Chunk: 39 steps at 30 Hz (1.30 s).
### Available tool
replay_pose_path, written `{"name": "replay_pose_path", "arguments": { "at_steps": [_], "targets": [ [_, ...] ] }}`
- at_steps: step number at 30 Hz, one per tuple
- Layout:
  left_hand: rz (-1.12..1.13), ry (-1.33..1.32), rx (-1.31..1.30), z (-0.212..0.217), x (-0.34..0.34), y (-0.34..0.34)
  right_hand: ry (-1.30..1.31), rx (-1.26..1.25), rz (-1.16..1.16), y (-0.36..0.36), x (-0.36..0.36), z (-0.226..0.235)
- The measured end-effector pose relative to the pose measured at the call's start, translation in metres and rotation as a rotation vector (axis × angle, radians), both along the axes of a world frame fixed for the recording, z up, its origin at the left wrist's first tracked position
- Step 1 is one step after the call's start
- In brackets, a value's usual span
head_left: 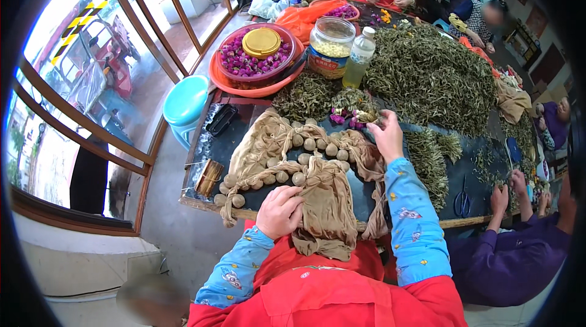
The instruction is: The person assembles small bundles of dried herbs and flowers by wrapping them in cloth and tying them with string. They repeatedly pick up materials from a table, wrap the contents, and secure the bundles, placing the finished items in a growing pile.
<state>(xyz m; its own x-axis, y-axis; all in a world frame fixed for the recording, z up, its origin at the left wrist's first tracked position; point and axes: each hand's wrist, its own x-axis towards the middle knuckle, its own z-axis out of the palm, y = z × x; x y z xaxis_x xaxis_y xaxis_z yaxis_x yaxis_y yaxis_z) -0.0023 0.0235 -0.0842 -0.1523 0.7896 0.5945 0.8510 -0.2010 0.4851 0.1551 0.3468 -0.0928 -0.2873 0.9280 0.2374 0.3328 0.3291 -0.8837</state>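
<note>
My left hand (279,211) rests closed at the near table edge, its fingers gripping a bunch of tan stocking cloth (328,205) that hangs off the table. My right hand (387,135) reaches forward to a small pile of green dried leaves and purple flower buds (354,110), with its fingers pinching into the pile; what it holds is hidden. Between my hands lie several round tan wrapped balls (305,150) in rows along twisted stocking strips.
A big heap of dried green leaves (433,77) covers the table's middle. An orange basin with a bowl of purple buds and a yellow lid (261,43), a glass jar (330,46) and a plastic bottle (359,55) stand behind. Scissors (462,202) lie right. Other people work nearby.
</note>
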Motion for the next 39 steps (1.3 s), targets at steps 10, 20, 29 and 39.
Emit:
{"name": "replay_pose_path", "arguments": {
  "at_steps": [10,20,29,39],
  "targets": [
    [-0.056,-0.326,-0.015,0.076,0.029,0.015,0.788,-1.021,0.445,-0.188,0.062,0.053],
    [-0.392,-0.747,-0.489,0.075,0.035,0.002,0.729,-1.187,0.679,-0.214,0.051,0.035],
    [0.042,-0.852,-0.529,0.048,0.031,-0.002,0.665,-0.789,0.518,-0.225,0.04,0.03],
    [0.115,-0.623,-0.277,0.046,0.039,-0.004,0.144,-0.114,0.377,-0.233,0.034,0.049]
  ]
}}
